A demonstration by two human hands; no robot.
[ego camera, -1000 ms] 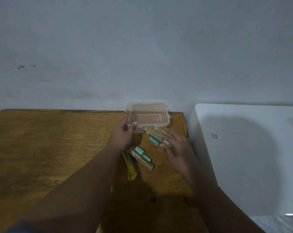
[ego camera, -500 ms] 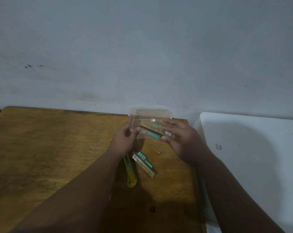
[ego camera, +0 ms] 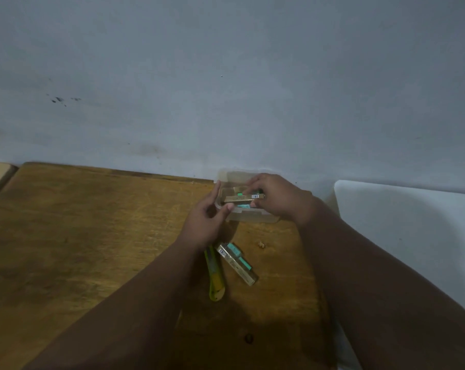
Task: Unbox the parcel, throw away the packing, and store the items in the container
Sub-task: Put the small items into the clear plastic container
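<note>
Container [ego camera: 248,218] | right hand [ego camera: 280,200] grips gold box [ego camera: 239,198] over it; left hand [ego camera: 203,225] loosely spread at its left rim

Table [ego camera: 92,236] under both hands is scuffed, worn wood with a dull sheen, the container [ego camera: 248,216] by the fingertips looks like cloudy see-through plastic, the gold boxes [ego camera: 238,263] below the left hand are shiny card, and the yellow cutter [ego camera: 215,276] beside them is smooth plastic.

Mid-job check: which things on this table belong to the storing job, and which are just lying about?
Job:
clear container
gold-and-teal packs in right hand
gold-and-teal packs on table
left hand at container

Lying about:
yellow-green utility knife
small crumb
white surface
</note>
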